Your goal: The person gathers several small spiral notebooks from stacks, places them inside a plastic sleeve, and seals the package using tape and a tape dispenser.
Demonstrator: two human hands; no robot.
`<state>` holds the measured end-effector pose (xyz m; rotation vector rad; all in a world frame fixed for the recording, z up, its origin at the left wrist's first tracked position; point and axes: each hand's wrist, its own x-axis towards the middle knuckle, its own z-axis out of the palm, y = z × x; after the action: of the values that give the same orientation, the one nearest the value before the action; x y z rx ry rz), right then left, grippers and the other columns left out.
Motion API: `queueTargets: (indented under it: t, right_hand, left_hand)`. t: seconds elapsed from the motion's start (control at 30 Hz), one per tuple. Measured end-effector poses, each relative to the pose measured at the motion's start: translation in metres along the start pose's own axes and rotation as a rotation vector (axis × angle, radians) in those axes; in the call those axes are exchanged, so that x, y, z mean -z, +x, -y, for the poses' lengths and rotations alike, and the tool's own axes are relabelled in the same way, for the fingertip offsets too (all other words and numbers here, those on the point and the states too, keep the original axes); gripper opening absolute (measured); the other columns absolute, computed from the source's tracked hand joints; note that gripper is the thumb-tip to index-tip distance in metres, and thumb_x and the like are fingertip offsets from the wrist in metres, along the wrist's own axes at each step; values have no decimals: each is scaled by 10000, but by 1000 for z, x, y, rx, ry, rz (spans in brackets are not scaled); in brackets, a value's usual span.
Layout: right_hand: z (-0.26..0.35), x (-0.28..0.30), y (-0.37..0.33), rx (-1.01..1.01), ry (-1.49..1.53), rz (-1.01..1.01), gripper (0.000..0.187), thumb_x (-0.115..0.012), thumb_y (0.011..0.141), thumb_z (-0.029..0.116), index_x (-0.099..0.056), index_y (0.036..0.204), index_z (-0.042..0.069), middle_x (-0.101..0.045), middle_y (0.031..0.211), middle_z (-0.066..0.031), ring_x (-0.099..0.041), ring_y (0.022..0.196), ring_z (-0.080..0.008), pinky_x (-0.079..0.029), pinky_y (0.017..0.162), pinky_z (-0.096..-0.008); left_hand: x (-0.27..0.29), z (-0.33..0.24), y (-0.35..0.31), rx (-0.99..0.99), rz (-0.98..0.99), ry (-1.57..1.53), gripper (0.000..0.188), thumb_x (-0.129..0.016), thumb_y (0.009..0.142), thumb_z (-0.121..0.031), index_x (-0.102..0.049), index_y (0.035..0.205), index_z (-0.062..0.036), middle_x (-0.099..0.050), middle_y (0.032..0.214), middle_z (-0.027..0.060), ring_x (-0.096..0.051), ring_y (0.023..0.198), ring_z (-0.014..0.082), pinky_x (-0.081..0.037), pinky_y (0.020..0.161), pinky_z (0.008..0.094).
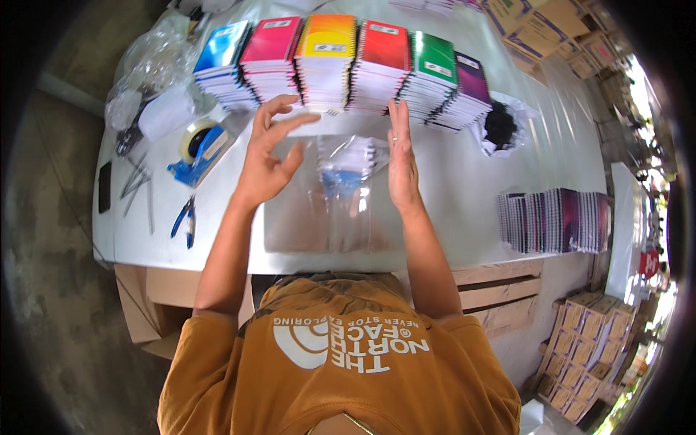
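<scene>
Both my hands are raised over the table on either side of a clear plastic bag. My left hand is open, its fingers spread and bent a little. My right hand stands on edge with straight fingers, right beside the bag's side; whether it touches cannot be told. Inside the clear bag is a spiral notebook bundle, partly blurred by plastic glare. Flat clear plastic lies beneath, towards my body. Beyond my hands stand stacks of spiral notebooks: blue, pink, yellow-orange, red, green and purple.
At left lie a blue tape dispenser, blue-handled pliers, thin metal rods, a black flat object and crumpled plastic. Bagged notebooks lie at right, near a black-filled bag. Cartons are stacked beyond.
</scene>
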<state>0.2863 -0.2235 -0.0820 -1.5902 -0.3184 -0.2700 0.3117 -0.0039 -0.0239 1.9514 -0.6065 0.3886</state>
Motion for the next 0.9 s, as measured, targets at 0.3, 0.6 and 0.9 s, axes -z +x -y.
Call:
queueTargets:
  t: [0.3,0.6,0.9]
  right_hand:
    - [-49,-7,-41,-73,-58,-11,1237,-828,545,540,-158,1440,11,-260,1449,-213,-224,1366,-318,-195,1106,-400]
    - [-42,-43,-28,-87,17,-341,604,-737,726,126,-463,1255,30,-523,1183,-110,-510,1098,-189,-406,939,-310]
    - [-33,-66,-24,-171,51,-494,270,-607,859,102,-589,1107,-4,-627,1020,-92,-560,957,-145,-437,881,-293]
  left_hand:
    - [12,41,7,27,-14,-10,430,-743,741,-231,-614,1120,-73,-465,1341,132,-352,1306,293,-278,1044,458]
    - [-75,33,-70,340,255,-369,974,-648,800,-477,-96,1455,-14,-265,1420,184,-286,1312,282,-223,1092,396]
    - [-78,25,-96,275,-126,-27,416,-466,941,-101,-427,1339,14,-394,1403,176,-347,1308,316,-276,1072,389]
